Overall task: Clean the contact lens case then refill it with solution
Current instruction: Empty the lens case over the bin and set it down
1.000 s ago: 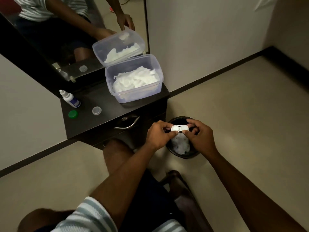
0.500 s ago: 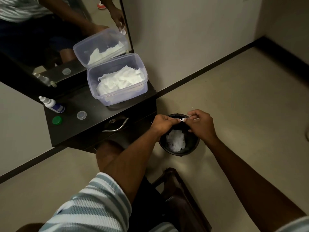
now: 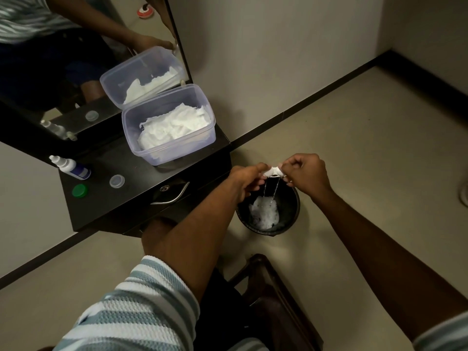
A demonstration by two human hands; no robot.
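Note:
I hold the white contact lens case (image 3: 273, 171) between both hands above a black waste bin (image 3: 291, 206). My left hand (image 3: 247, 179) pinches its left end and my right hand (image 3: 305, 174) pinches its right end. The case is turned downward, and two thin streams of liquid fall from it onto crumpled white tissue in the bin. The solution bottle (image 3: 69, 167), white with a blue label, lies on its side at the dark shelf's left. A green cap (image 3: 80, 190) and a clear cap (image 3: 117, 181) lie near it.
A clear plastic tub (image 3: 131, 138) filled with white tissue stands on the dark shelf (image 3: 141, 196) against a mirror (image 3: 50, 72). The shelf has a metal drawer handle (image 3: 172, 197). A dark wooden stool (image 3: 276, 300) is below me on the beige floor.
My hands have tipped the case over above the bin, and liquid now pours out of it. The camera view shifted slightly.

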